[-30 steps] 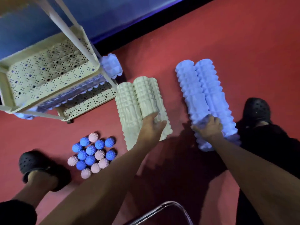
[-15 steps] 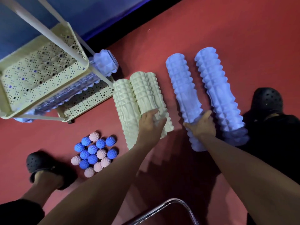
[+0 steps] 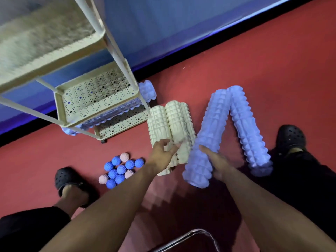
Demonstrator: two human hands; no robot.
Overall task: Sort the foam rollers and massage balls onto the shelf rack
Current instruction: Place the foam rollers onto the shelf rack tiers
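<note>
- A blue foam roller (image 3: 205,140) is gripped near its lower end by the right hand (image 3: 216,163); its long axis is tilted up and away, with the far end touching the second blue roller (image 3: 249,130) left on the red floor (image 3: 254,60).
- The left hand (image 3: 162,153) is rested half-curled on the cream rollers (image 3: 170,128), nothing really clamped.
- The spiky massage balls (image 3: 121,170) are clustered near the shelf rack (image 3: 98,99).
</note>
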